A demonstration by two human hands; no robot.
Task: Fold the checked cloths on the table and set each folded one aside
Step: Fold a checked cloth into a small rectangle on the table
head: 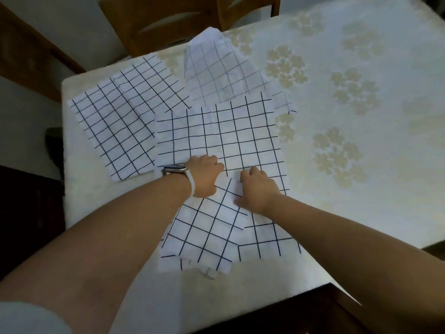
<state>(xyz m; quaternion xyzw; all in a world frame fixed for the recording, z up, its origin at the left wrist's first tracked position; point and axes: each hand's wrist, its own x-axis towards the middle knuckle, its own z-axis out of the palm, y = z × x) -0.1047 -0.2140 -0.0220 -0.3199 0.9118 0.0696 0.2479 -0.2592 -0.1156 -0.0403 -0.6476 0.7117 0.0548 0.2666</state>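
Left hand, right hand on one checked cloth; two folded cloths beside.

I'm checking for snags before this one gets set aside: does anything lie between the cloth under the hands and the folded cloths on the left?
Nothing visible does. The left hand and right hand are already on the checked cloth, and its left edge meets the folded cloths with nothing in between.

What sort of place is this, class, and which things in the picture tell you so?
Most likely a home dining room: a flower-patterned tablecloth covers the table, wooden chairs stand tucked in at its far side, and checked cloths lie spread out for folding.
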